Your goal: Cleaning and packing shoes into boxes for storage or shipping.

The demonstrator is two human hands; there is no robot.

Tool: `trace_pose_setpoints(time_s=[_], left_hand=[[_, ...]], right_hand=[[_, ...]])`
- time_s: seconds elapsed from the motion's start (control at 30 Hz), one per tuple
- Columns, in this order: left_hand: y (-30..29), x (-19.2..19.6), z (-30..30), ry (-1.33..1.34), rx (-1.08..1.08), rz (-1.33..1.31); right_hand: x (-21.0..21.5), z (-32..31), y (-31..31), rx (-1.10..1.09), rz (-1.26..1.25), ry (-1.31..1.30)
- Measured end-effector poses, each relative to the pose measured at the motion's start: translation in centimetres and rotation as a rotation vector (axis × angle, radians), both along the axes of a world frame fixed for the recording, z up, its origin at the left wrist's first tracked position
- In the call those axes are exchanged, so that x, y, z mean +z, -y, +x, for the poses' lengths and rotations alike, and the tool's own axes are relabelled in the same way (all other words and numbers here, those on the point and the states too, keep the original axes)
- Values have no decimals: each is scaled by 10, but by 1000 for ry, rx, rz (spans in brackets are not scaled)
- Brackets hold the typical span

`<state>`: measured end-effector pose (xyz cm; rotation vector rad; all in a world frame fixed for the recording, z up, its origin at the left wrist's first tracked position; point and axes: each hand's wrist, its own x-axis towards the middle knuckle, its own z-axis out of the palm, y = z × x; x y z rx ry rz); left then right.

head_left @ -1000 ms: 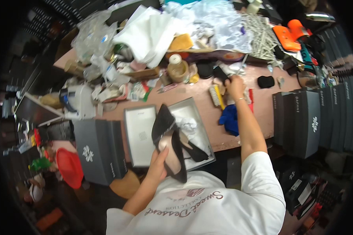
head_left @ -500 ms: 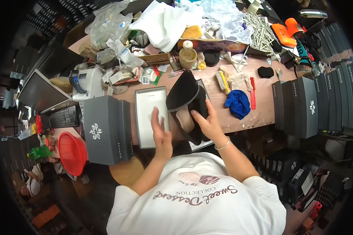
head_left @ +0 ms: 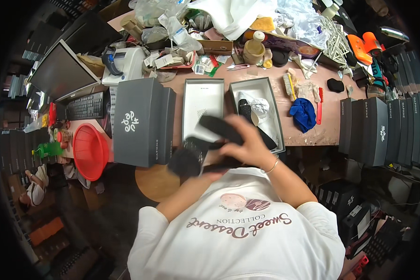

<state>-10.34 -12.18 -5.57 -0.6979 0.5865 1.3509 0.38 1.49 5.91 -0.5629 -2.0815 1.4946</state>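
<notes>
A black shoe (head_left: 187, 161), smeared by motion, is in front of my body, turned with its toe to the lower left. My right hand (head_left: 251, 145) is closed around its right part. Under the shoe lies my left hand (head_left: 213, 176), mostly covered by it, with its fingers out of sight. Just beyond stands an open grey shoe box (head_left: 279, 122) holding another black shoe (head_left: 245, 110) and crumpled white paper (head_left: 259, 106). The box lid (head_left: 204, 95), white inside, lies upturned to its left, partly covered by the held shoe.
Grey shoe boxes (head_left: 137, 123) stand at the left, and more boxes (head_left: 375, 123) line the right. A blue cloth (head_left: 303, 114), a yellow brush (head_left: 289, 87) and a red brush (head_left: 319, 106) lie right of the open box. A red basket (head_left: 91, 151) sits at far left. Clutter fills the table's back.
The shoe has come down toward my body and tipped over to the left. My left hand has gone from beside it to beneath it. The open box's contents now show.
</notes>
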Motion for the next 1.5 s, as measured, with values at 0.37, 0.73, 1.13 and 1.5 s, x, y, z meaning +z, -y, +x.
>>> trace_pose_setpoints(time_s=[0.37, 0.73, 1.13, 1.5], left_hand=[[-35, 16, -30, -413, 168, -129], [-17, -29, -61, -416, 164, -190], [-23, -1, -24, -39, -267, 224], [-9, -21, -54, -1096, -489, -238]], right_hand=[[-31, 49, 12, -186, 345, 261], [-44, 65, 2, 440, -854, 28], [-81, 70, -109, -264, 334, 650], [-132, 105, -85, -531, -441, 312]])
